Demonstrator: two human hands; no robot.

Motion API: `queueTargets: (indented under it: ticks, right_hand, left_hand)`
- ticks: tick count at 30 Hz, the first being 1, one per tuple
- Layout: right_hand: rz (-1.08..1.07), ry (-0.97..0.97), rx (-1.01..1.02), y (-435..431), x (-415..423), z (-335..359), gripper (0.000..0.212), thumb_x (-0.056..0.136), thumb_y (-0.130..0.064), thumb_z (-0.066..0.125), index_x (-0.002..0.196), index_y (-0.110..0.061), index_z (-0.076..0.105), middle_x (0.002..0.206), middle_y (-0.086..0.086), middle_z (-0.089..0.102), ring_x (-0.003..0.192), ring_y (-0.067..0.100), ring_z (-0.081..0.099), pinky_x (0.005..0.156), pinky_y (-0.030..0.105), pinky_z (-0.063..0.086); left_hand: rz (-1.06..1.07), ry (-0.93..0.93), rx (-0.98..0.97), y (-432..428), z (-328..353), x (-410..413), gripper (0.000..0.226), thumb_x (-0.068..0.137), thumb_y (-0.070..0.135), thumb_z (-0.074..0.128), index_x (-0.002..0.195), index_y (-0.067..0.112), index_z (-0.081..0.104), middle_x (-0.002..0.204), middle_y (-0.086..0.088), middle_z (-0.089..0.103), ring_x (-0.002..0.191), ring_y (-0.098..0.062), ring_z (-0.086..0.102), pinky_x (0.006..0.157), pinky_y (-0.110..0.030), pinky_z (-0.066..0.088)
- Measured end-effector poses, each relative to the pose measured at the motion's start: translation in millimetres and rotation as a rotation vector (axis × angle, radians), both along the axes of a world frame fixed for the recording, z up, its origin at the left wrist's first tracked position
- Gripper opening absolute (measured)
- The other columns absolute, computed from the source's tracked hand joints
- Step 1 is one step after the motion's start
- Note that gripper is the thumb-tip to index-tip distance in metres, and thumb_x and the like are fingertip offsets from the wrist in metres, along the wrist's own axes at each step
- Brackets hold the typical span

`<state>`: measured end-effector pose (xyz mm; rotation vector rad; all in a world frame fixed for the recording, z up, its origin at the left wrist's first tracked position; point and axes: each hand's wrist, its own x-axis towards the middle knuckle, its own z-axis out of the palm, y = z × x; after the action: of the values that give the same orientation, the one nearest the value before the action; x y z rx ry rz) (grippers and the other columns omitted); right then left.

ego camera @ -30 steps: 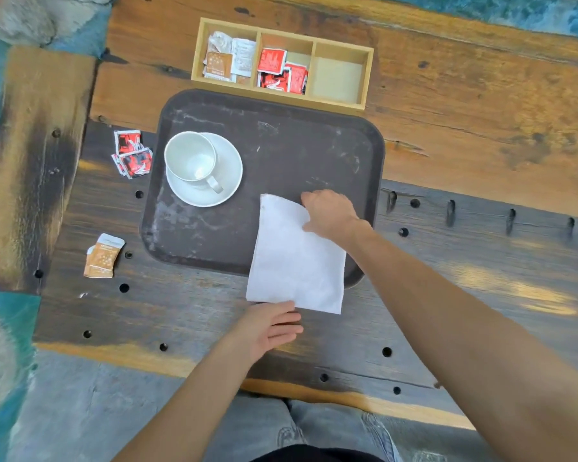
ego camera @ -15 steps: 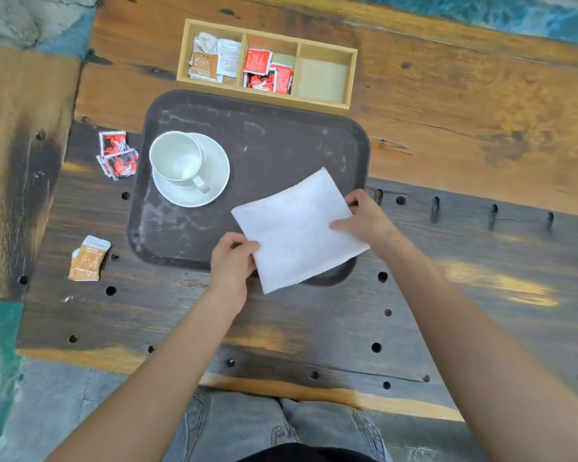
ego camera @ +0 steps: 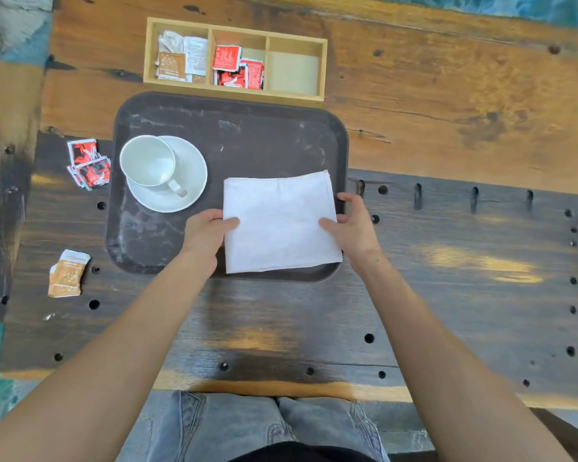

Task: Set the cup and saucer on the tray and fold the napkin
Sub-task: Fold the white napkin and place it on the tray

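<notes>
1. Far left on the tray, the cup sits upright on its saucer — that part looks done.
2. My left hand pinches the napkin at its left edge, thumb on top.
3. The napkin lies square on the tray's right half, layered edges showing.
4. My right hand pinches the right edge. I'd match corners first, then press the crease flat on the surface.

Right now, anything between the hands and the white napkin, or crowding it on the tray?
No. Left hand and right hand grip the white square napkin directly. White cup on round saucer stands apart, left on the dark tray.
</notes>
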<state>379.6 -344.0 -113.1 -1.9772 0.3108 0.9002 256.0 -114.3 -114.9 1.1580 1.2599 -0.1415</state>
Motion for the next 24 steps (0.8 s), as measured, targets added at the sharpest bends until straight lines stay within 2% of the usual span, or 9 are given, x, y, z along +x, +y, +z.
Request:
queueTargets:
  ticks: [3, 7, 9, 11, 13, 15, 18, 21, 24]
  right_hand:
    - [-0.042, -0.06, 0.106, -6, -5, 4, 0.066, 0.087, -0.015, 0.075, 0.139, -0.04, 0.043, 0.09, 0.004, 0.08, 0.083, 0.018, 0.078, 0.079, 0.048, 0.065]
    - [0.032, -0.098, 0.383, -16, -6, 10, 0.077, 0.087, 0.004, 0.07, 0.14, -0.045, 0.047, 0.1, 0.014, 0.078, 0.091, 0.026, 0.074, 0.083, 0.039, 0.063]
    - [0.099, -0.114, 0.401, -20, -4, 12, 0.077, 0.082, 0.012, 0.07, 0.137, -0.04, 0.056, 0.104, 0.009, 0.078, 0.082, 0.018, 0.066, 0.08, 0.031, 0.059]
    - [0.135, -0.103, 0.372, -21, -2, 14, 0.071, 0.078, 0.013, 0.072, 0.13, -0.034, 0.065, 0.109, -0.001, 0.076, 0.082, 0.011, 0.06, 0.077, 0.025, 0.055]
    - [0.214, -0.142, 0.237, -21, -2, 15, 0.063, 0.076, 0.007, 0.076, 0.122, -0.036, 0.071, 0.112, 0.004, 0.073, 0.082, 0.009, 0.055, 0.076, 0.03, 0.053]
    - [0.315, -0.216, 0.085, -20, -1, 15, 0.052, 0.077, -0.001, 0.077, 0.112, -0.039, 0.074, 0.1, -0.01, 0.071, 0.076, 0.005, 0.052, 0.072, 0.029, 0.05]
    - [0.365, -0.358, 0.025, -20, 0, 20, 0.038, 0.078, -0.004, 0.078, 0.096, -0.037, 0.075, 0.085, -0.029, 0.066, 0.077, -0.001, 0.055, 0.07, 0.019, 0.042]
    - [0.418, -0.507, 0.03, -23, 6, 28, 0.025, 0.082, -0.008, 0.081, 0.09, -0.031, 0.075, 0.101, -0.013, 0.058, 0.105, 0.014, 0.052, 0.091, 0.025, 0.04]
    - [0.473, -0.437, 0.075, -28, 20, 37, 0.009, 0.087, -0.023, 0.08, 0.093, -0.026, 0.074, 0.13, -0.017, 0.056, 0.129, 0.009, 0.046, 0.106, 0.025, 0.036]
  left_hand:
    - [0.033, -0.087, -0.045, 7, 7, 0, 0.025, 0.086, 0.001, 0.07, 0.109, 0.01, 0.068, 0.096, -0.006, 0.076, 0.094, -0.025, 0.07, 0.076, -0.029, 0.057]
    - [-0.03, -0.278, -0.048, 17, 17, -3, 0.062, 0.086, -0.006, 0.068, 0.133, 0.033, 0.057, 0.101, -0.011, 0.074, 0.093, -0.019, 0.071, 0.09, -0.03, 0.057]
    - [-0.145, -0.335, 0.015, 21, 23, -5, 0.067, 0.081, -0.013, 0.068, 0.132, 0.029, 0.061, 0.101, -0.011, 0.075, 0.094, -0.019, 0.071, 0.091, -0.03, 0.056]
    - [-0.267, -0.318, 0.129, 21, 29, -5, 0.062, 0.076, -0.018, 0.069, 0.125, 0.019, 0.067, 0.107, -0.006, 0.074, 0.101, -0.025, 0.069, 0.093, -0.036, 0.056]
    - [-0.394, -0.262, 0.265, 17, 34, -4, 0.054, 0.075, -0.016, 0.071, 0.116, 0.018, 0.072, 0.114, -0.003, 0.073, 0.107, -0.03, 0.067, 0.096, -0.043, 0.056]
    - [-0.559, -0.19, 0.459, 13, 37, -5, 0.046, 0.077, -0.009, 0.073, 0.113, 0.019, 0.074, 0.109, -0.005, 0.071, 0.098, -0.03, 0.066, 0.092, -0.043, 0.056]
    - [-0.718, -0.189, 0.681, 12, 37, -7, 0.031, 0.083, -0.002, 0.073, 0.108, 0.015, 0.078, 0.091, -0.015, 0.062, 0.081, -0.031, 0.06, 0.081, -0.04, 0.051]
    - [-0.743, -0.213, 0.694, 12, 37, -9, 0.017, 0.086, 0.002, 0.072, 0.098, 0.01, 0.081, 0.096, -0.016, 0.057, 0.083, -0.025, 0.058, 0.083, -0.034, 0.048]
    - [-0.687, -0.18, 0.537, 14, 33, -11, 0.012, 0.09, 0.006, 0.069, 0.101, 0.004, 0.074, 0.112, -0.008, 0.06, 0.101, -0.017, 0.059, 0.096, -0.03, 0.045]
